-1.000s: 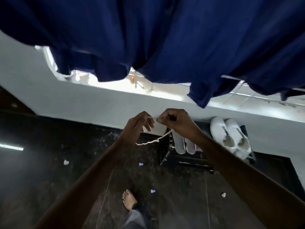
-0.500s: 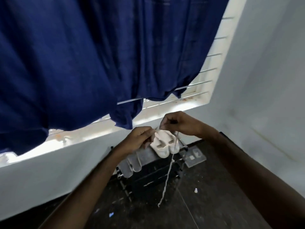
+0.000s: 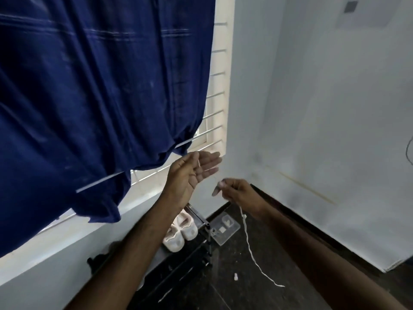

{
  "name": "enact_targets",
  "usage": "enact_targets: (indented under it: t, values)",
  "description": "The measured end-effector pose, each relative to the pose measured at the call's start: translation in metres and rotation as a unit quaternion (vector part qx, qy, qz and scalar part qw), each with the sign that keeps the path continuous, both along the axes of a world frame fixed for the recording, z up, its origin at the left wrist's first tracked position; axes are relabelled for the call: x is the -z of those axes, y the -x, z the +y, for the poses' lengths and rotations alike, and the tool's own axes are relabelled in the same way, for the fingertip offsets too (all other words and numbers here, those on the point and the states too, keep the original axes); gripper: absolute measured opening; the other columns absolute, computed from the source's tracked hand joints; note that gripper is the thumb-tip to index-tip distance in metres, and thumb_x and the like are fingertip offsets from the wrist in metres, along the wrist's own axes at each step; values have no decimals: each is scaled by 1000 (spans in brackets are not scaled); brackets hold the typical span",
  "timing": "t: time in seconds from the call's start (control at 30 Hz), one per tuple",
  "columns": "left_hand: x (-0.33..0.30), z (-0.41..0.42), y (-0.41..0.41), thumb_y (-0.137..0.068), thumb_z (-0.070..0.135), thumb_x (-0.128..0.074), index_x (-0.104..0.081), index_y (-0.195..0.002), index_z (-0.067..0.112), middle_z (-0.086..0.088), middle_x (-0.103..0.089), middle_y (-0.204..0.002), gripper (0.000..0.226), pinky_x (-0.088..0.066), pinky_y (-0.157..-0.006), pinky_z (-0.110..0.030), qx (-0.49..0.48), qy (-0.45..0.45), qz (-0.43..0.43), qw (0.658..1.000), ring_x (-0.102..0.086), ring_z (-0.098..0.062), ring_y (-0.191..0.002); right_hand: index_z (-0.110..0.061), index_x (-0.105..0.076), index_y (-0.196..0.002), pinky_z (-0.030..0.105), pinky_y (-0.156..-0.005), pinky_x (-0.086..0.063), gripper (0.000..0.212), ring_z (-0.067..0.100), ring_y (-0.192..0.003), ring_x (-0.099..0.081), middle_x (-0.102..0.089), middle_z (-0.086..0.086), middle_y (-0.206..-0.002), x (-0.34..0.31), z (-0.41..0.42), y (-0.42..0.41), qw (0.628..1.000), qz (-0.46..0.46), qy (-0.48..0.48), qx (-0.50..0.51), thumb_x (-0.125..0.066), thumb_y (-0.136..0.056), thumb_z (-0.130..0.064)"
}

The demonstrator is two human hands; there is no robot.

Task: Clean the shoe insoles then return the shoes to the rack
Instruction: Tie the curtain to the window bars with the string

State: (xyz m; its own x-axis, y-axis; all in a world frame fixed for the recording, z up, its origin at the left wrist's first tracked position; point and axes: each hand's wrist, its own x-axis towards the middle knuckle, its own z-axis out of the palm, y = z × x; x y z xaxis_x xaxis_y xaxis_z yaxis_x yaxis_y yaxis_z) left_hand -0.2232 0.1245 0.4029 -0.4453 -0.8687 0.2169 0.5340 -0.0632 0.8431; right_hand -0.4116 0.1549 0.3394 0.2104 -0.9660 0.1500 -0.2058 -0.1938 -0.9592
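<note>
A pair of white shoes (image 3: 181, 231) sits on top of the black shoe rack (image 3: 206, 224) below my arms. My right hand (image 3: 234, 191) pinches the upper end of a white string (image 3: 250, 249), which hangs down and trails onto the dark floor. Up and to the left of it, my left hand (image 3: 194, 168) is held with the palm showing and the fingers straight. A thin bit of the string seems to lie across its palm. No insoles are visible.
A large dark blue cloth (image 3: 100, 97) hangs in front of the barred window (image 3: 214, 121) at the left. A white wall (image 3: 324, 130) fills the right. A clear plastic box (image 3: 225, 229) lies on the floor by the rack, and a small white scrap (image 3: 235, 276) lies farther out.
My hands have moved apart. The left hand let go of the string and spread its fingers; the string now hangs from the right hand. The view swung right.
</note>
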Motion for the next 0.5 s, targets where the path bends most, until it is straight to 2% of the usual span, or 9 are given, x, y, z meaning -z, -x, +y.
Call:
enact_targets:
  t: [0.07, 0.13, 0.2, 0.27, 0.33, 0.4, 0.43, 0.5]
  values:
    - [2, -26, 17, -105, 17, -44, -60, -116, -5, -25, -69, -124, 29, -54, -100, -43, -43, -5, -11, 999, -67, -37, -118, 2, -69, -110, 17, -51, -32, 36, 4, -49, -35, -43, -14, -55, 16, -5, 9, 999, 25, -33, -21, -44, -107, -24]
    - [8, -48, 31, -108, 14, -43, -62, -120, -4, -20, -71, -124, 29, -51, -106, -43, -80, 8, -69, 994, -67, -32, -119, 3, -66, -117, 18, -52, -35, 32, 4, -50, -38, -46, -13, -55, 16, -14, 19, 996, 64, -42, -41, -43, -108, -17]
    - [17, -68, 41, -108, 13, -44, -65, -119, -1, -13, -73, -121, 28, -48, -110, -42, -99, 53, -148, 983, -68, -25, -119, 1, -67, -114, 22, -55, -35, 30, 9, -54, -38, -47, -14, -57, 3, -29, 28, 993, 102, -33, -57, -44, -108, -17]
    - [26, -86, 49, -108, 11, -44, -68, -116, 1, -10, -75, -118, 27, -47, -111, -42, -103, 85, -209, 969, -69, -20, -117, -6, -70, -107, 26, -57, -34, 30, 12, -57, -39, -47, -11, -60, -17, -44, 39, 989, 136, -13, -53, -47, -107, -25]
    - [35, -106, 57, -107, 11, -45, -71, -110, 11, -2, -76, -114, 27, -49, -109, -42, -91, 124, -270, 950, -70, -15, -113, -10, -72, -100, 24, -58, -35, 29, 10, -57, -41, -45, -9, -62, -40, -62, 53, 989, 148, -3, -30, -51, -105, -30]
    - [39, -118, 66, -106, 16, -48, -73, -101, 24, 6, -78, -103, 27, -53, -104, -40, -67, 169, -334, 925, -71, -10, -105, -6, -70, -96, 18, -58, -35, 26, 3, -55, -41, -48, -12, -59, -63, -79, 66, 988, 154, 13, -13, -52, -105, -23]
    - [39, -121, 71, -106, 18, -48, -72, -99, 23, 5, -78, -98, 26, -55, -100, -39, -52, 180, -349, 918, -72, -10, -100, -4, -70, -95, 16, -58, -36, 25, 1, -55, -42, -51, -13, -59, -75, -87, 72, 985, 168, 26, -6, -51, -105, -18]
    - [38, -125, 82, -107, 18, -45, -72, -100, 11, -4, -79, -91, 28, -58, -88, -36, -26, 182, -329, 926, -75, -20, -89, -7, -69, -94, 16, -61, -39, 24, 1, -58, -45, -57, -12, -64, -93, -105, 85, 979, 197, 56, 9, -51, -105, -17]
